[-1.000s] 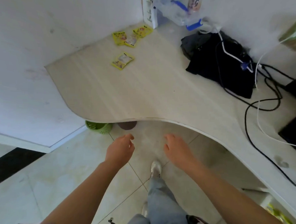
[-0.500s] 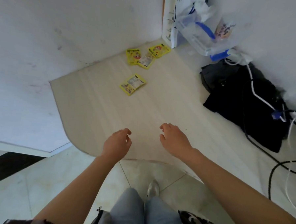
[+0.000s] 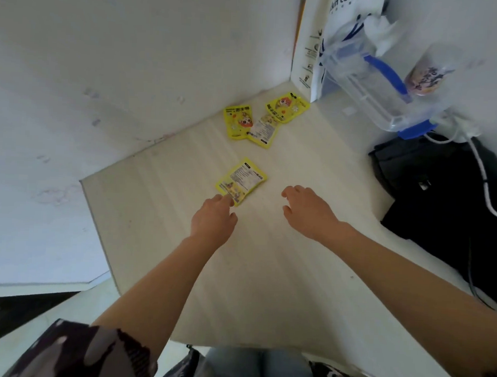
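1. Packet (image 3: 241, 180), yellow with its printed label facing up, is lying flat on the desk (image 3: 266, 261), well in front of the paper bag (image 3: 308, 47) standing in the corner, and apart from it.
2. The left hand (image 3: 212, 218) is reaching in from the side of the packet farthest from the paper bag. Its fingertips (image 3: 225, 200) are touching the packet's near corner. The fingers are curling, and I cannot tell whether they are pinching it.
3. The right hand (image 3: 309, 213) is hovering over the desk, well in front of the paper bag and to the packet's right. Its fingers are loosely curled, holding nothing and touching nothing.
4. Three more packets (image 3: 262, 117) are lying in an overlapping cluster just in front of the paper bag.
5. A clear plastic box (image 3: 362, 79) is leaning just right of the paper bag. A black bag (image 3: 442, 198) is lying farther right, with a white cable (image 3: 479, 160) running over it.
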Tool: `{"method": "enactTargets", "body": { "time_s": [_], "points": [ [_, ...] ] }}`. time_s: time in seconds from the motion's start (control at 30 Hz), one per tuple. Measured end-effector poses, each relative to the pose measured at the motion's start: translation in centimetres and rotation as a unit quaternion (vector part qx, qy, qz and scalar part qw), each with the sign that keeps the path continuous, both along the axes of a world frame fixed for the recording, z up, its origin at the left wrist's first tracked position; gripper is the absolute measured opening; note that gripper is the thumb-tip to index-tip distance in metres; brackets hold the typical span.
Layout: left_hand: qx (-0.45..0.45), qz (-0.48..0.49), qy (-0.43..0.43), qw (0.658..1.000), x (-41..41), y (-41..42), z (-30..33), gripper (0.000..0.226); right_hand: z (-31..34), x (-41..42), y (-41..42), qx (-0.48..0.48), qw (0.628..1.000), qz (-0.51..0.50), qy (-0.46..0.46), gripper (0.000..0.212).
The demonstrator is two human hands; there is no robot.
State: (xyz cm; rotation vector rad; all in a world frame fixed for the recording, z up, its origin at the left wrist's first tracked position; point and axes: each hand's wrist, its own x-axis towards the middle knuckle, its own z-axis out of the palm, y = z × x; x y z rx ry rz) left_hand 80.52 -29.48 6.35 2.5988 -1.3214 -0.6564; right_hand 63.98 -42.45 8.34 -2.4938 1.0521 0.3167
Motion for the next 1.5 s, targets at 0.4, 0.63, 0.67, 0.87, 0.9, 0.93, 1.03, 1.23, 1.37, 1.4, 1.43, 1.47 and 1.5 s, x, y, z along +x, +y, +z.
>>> {"method": "enactTargets", "body": {
  "time_s": [0.4, 0.63, 0.67, 0.87, 0.9, 0.93, 1.03, 1.23, 1.37, 1.4, 1.43, 1.47, 1.5],
  "points": [
    [0.016, 0.018, 0.006, 1.0, 4.4, -8.5, -3.0, 0.057, -2.4, 8.6, -10.7, -0.021, 0.999, 0.045, 0.001, 0.05],
    [0.041, -0.001, -0.003, 0.999, 4.6, -11.1, -4.0, 0.086, -3.1, 12.8, -16.2, -0.056, 0.993, 0.105, 0.015, 0.06],
    [0.041, -0.007, -0.004, 0.999, 4.9, -11.4, -4.1, 0.086, -3.0, 13.6, -17.0, -0.068, 0.988, 0.135, 0.014, 0.063],
    [0.051, -0.014, 0.037, 0.998, 5.9, -12.3, -4.4, 0.085, -4.2, 16.5, -19.5, -0.095, 0.962, 0.249, 0.059, 0.076],
    [0.056, -0.016, 0.036, 0.998, 6.1, -12.5, -4.4, 0.084, -4.6, 16.7, -19.5, -0.105, 0.959, 0.257, 0.06, 0.072],
    [0.062, -0.019, 0.033, 0.997, 6.2, -12.6, -4.4, 0.083, -4.9, 16.7, -19.6, -0.116, 0.957, 0.262, 0.054, 0.066],
    [0.08, -0.027, 0.039, 0.996, 6.4, -13.0, -4.1, 0.074, -5.2, 16.3, -19.5, -0.137, 0.957, 0.254, 0.035, 0.053],
    [0.109, -0.027, 0.07, 0.991, 6.1, -13.7, -3.4, 0.05, -5.4, 13.5, -19.1, -0.075, 0.953, 0.293, 0.034, 0.054],
    [0.118, -0.063, 0.048, 0.99, 6.7, -14.5, -3.2, 0.036, -5.5, 11.7, -19.8, 0.027, 0.977, 0.208, -0.046, 0.036],
    [0.108, -0.064, 0.037, 0.991, 7.1, -14.9, -3.1, 0.033, -5.4, 11.3, -20.3, 0.057, 0.982, 0.162, -0.08, 0.031],
    [0.096, -0.055, 0.03, 0.993, 7.6, -15.3, -3.0, 0.029, -5.3, 10.9, -20.9, 0.087, 0.984, 0.106, -0.116, 0.031],
    [0.082, -0.037, 0.031, 0.995, 8.1, -15.9, -2.8, 0.026, -4.9, 10.6, -21.4, 0.107, 0.982, 0.046, -0.146, 0.033],
    [0.066, -0.013, 0.04, 0.997, 8.6, -16.5, -2.7, 0.025, -4.6, 10.4, -21.9, 0.116, 0.978, -0.009, -0.172, 0.033]
  ]
}}
